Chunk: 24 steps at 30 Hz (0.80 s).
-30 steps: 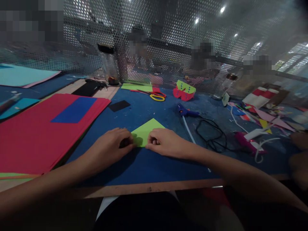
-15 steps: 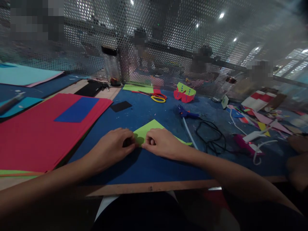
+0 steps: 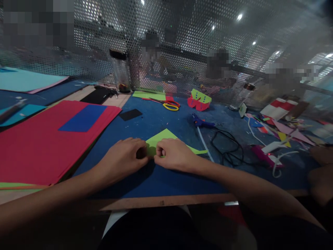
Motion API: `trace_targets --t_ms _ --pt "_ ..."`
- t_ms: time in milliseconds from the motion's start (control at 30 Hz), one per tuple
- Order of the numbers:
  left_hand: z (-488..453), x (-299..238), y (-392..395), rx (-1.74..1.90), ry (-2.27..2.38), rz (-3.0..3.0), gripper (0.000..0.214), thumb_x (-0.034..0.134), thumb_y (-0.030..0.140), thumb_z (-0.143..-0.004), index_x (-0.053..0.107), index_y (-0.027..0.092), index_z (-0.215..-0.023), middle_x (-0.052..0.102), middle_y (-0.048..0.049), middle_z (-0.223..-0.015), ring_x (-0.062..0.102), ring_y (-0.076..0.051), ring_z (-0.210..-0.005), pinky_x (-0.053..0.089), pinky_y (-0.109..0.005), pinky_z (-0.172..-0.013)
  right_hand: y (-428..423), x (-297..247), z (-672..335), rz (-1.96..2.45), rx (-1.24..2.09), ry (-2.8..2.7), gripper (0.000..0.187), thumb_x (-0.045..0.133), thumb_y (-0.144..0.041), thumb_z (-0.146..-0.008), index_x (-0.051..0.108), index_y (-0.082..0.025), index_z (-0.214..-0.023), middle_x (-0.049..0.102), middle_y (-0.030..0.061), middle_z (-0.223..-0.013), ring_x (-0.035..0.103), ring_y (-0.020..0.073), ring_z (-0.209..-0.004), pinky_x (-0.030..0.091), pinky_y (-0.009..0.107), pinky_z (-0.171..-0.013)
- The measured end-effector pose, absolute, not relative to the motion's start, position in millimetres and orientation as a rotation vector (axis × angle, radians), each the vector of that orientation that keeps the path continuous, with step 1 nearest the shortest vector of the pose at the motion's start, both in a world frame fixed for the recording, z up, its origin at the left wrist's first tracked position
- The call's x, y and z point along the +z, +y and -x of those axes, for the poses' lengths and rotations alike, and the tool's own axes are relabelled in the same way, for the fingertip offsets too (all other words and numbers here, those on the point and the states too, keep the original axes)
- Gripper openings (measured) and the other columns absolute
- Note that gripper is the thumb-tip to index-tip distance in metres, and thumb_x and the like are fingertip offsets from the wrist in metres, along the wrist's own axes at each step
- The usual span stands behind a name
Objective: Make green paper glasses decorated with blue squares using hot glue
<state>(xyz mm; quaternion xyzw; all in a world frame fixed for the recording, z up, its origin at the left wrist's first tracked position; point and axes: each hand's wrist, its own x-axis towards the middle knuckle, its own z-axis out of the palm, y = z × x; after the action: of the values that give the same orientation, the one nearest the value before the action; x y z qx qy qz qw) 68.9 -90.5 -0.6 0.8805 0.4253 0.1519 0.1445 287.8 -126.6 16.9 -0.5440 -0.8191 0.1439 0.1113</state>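
Observation:
A folded sheet of light green paper (image 3: 165, 134) lies on the blue table mat, its pointed corner facing away from me. My left hand (image 3: 127, 152) pinches its near left edge between thumb and curled fingers. Close beside it, my right hand (image 3: 173, 152) is closed on the same paper along the near edge, thumb against fingers. A narrow green tip sticks out to the right past my right wrist. The stretch of paper beneath both hands is hidden.
Red paper sheets (image 3: 33, 146) with a blue strip (image 3: 83, 118) are stacked at left. Scissors (image 3: 171, 105), a green-and-red paper piece (image 3: 199, 100) and a blue glue gun (image 3: 203, 122) lie beyond. A magenta glue gun (image 3: 265, 156) and another person's hand (image 3: 322, 173) are at right.
My hands stay on the green paper with only a slight shift. The gap between them looks a little wider, and the paper's right tip sits slightly higher.

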Motion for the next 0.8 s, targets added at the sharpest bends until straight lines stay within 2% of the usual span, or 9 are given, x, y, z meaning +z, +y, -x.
trace_targets --t_ms 167,333,533,800 --pt "-69 1 -92 0.437 1.224 -2.532 0.018 0.061 0.036 -0.089 0.062 0.024 -0.076 0.068 -0.0041 -0.079 0.058 -0.023 -0.071 0.032 -0.035 -0.066 -129 16 -288 1.594 0.345 -2.394 0.013 0.066 -0.030 -0.091 0.066 -0.022 -0.081 0.074 0.0020 -0.087 0.059 0.0181 -0.080 0.031 0.034 -0.072" --pt "-69 1 -93 0.448 1.217 -2.521 0.018 0.060 0.035 -0.090 0.061 0.024 -0.076 0.068 -0.0036 -0.078 0.057 -0.022 -0.069 0.031 -0.035 -0.066 -130 14 -295 1.607 0.404 -2.366 0.014 0.065 -0.029 -0.091 0.067 -0.022 -0.079 0.074 0.0004 -0.084 0.059 0.0165 -0.077 0.030 0.034 -0.072" --pt "-71 -1 -93 0.476 1.261 -2.532 0.029 0.065 0.044 -0.093 0.058 0.024 -0.072 0.064 -0.0027 -0.073 0.054 -0.023 -0.067 0.028 -0.035 -0.065 -135 14 -300 1.632 0.432 -2.298 0.014 0.066 -0.028 -0.089 0.067 -0.021 -0.077 0.073 -0.0010 -0.083 0.057 0.0146 -0.074 0.029 0.034 -0.072" --pt "-78 5 -97 0.434 1.320 -2.600 0.032 0.070 0.042 -0.090 0.054 0.025 -0.068 0.064 -0.0023 -0.072 0.054 -0.023 -0.066 0.028 -0.036 -0.064 -135 15 -293 1.667 0.354 -2.322 0.017 0.067 -0.032 -0.091 0.066 -0.021 -0.078 0.075 0.0013 -0.086 0.060 0.0175 -0.078 0.031 0.034 -0.074"
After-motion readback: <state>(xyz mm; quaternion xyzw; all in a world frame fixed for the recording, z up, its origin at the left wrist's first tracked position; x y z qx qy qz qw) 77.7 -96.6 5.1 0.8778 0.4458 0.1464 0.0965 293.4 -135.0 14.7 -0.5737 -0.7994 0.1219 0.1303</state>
